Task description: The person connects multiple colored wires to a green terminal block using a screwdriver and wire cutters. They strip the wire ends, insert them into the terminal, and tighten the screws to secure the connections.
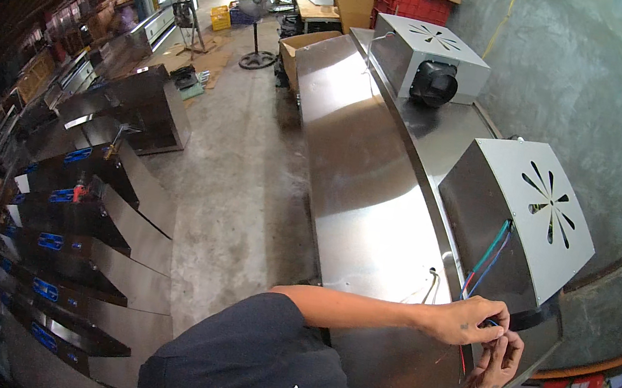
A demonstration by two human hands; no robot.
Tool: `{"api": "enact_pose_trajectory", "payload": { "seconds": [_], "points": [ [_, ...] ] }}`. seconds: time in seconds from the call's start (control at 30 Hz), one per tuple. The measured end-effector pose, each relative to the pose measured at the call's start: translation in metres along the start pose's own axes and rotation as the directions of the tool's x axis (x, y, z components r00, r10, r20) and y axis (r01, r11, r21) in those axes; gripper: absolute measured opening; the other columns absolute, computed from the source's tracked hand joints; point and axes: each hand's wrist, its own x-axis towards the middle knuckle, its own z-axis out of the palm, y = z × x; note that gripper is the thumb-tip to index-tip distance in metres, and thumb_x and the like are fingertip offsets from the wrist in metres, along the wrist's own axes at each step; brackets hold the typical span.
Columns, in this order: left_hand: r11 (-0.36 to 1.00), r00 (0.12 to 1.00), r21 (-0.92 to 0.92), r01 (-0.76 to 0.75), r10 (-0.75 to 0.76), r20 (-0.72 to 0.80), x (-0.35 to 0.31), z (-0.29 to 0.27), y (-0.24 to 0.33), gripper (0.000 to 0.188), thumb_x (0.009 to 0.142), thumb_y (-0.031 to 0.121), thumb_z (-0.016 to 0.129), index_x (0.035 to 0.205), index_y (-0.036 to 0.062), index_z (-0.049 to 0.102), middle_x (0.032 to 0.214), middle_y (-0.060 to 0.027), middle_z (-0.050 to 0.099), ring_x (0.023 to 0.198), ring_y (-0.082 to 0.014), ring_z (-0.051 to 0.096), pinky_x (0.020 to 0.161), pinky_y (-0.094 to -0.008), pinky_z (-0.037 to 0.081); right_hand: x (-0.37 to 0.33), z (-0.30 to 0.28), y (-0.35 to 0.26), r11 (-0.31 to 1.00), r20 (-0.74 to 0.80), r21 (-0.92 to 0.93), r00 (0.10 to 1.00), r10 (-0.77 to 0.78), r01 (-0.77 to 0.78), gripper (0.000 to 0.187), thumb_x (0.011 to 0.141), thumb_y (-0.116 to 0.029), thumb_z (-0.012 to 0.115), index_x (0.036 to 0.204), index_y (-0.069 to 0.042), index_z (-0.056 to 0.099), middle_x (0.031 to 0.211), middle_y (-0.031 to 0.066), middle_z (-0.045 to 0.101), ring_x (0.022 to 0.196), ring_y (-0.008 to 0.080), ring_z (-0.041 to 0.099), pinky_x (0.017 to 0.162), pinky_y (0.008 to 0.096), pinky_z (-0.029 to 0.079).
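Note:
My left hand (461, 319) and my right hand (497, 361) meet at the lower right, fingertips pinched together on a dark blue wire (492, 322). Most of that wire is hidden by the fingers. Green and blue wires (489, 257) come out of the side of a box-shaped metal housing (482, 209), whose pale front has a petal-shaped vent, and run down behind my left hand. Below that hand hangs a red wire (463, 362). Beside my left wrist, white wires (432, 285) emerge from a hole in a long stainless steel panel (360, 177).
A second housing (444, 47) with a round black duct outlet (434, 84) stands farther along the panel. Several dark metal hoods (90, 204) line the floor at left. A pedestal fan (257, 22) and red crates (411, 1) are farther back. A concrete wall (576, 88) rises at right.

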Motion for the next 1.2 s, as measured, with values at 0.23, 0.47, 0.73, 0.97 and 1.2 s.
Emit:
{"api": "enact_pose_trajectory", "payload": {
  "seconds": [0.23,0.47,0.73,0.97,1.2],
  "points": [
    [0.998,1.000,0.056,-0.014,0.015,-0.025,0.005,0.002,0.001,0.029,0.113,0.025,0.062,0.123,-0.0013,0.061,0.110,-0.0155,0.070,0.103,-0.0223,0.069,0.092,-0.0380,0.055,-0.002,-0.011,-0.001,0.981,-0.034,-0.193,0.999,-0.012,0.006,0.015,0.111,-0.017,0.069,0.111,-0.002,0.067,0.107,0.0048,0.067,0.095,0.0096,0.061,0.083,0.0234,0.051],
    [0.990,0.992,0.101,0.101,-0.092,-0.089,0.001,-0.008,-0.007,0.027,0.111,0.027,0.067,0.122,0.0020,0.069,0.107,-0.0051,0.071,0.099,-0.0130,0.066,0.090,-0.0314,0.055,0.000,0.019,0.003,0.999,-0.107,-0.044,0.994,0.020,-0.025,0.014,0.103,-0.013,0.078,0.110,-0.002,0.075,0.105,0.0033,0.073,0.099,0.0125,0.066,0.091,0.0284,0.053],
    [0.948,0.947,-0.175,0.268,-0.292,-0.134,0.010,-0.006,0.003,0.023,0.105,0.012,0.076,0.122,-0.0012,0.069,0.107,-0.0031,0.074,0.098,-0.0082,0.069,0.085,-0.0248,0.058,0.013,0.019,0.014,0.992,-0.086,0.128,0.996,-0.001,0.012,0.013,0.106,-0.015,0.075,0.111,-0.003,0.074,0.101,-0.0024,0.069,0.091,0.0051,0.061,0.082,0.0233,0.049],
    [0.974,0.962,0.018,0.226,-0.221,-0.159,0.009,-0.004,0.004,0.021,0.103,0.010,0.078,0.120,-0.0021,0.073,0.106,-0.0039,0.076,0.097,-0.0086,0.071,0.086,-0.0249,0.059,0.010,0.013,0.014,1.000,-0.102,-0.003,0.995,0.001,-0.001,0.015,0.107,-0.017,0.075,0.111,-0.003,0.074,0.102,-0.0032,0.068,0.091,0.0044,0.059,0.082,0.0237,0.049],
    [0.962,0.944,-0.025,0.271,-0.271,-0.186,0.009,-0.001,0.002,0.018,0.103,0.007,0.078,0.118,-0.0022,0.074,0.104,-0.0043,0.077,0.096,-0.0089,0.071,0.085,-0.0248,0.059,0.009,0.018,0.016,0.999,-0.134,0.035,0.991,0.007,-0.003,0.021,0.107,-0.020,0.076,0.113,0.000,0.073,0.103,-0.0004,0.070,0.093,0.0068,0.061,0.086,0.0254,0.051]
  ]
}}
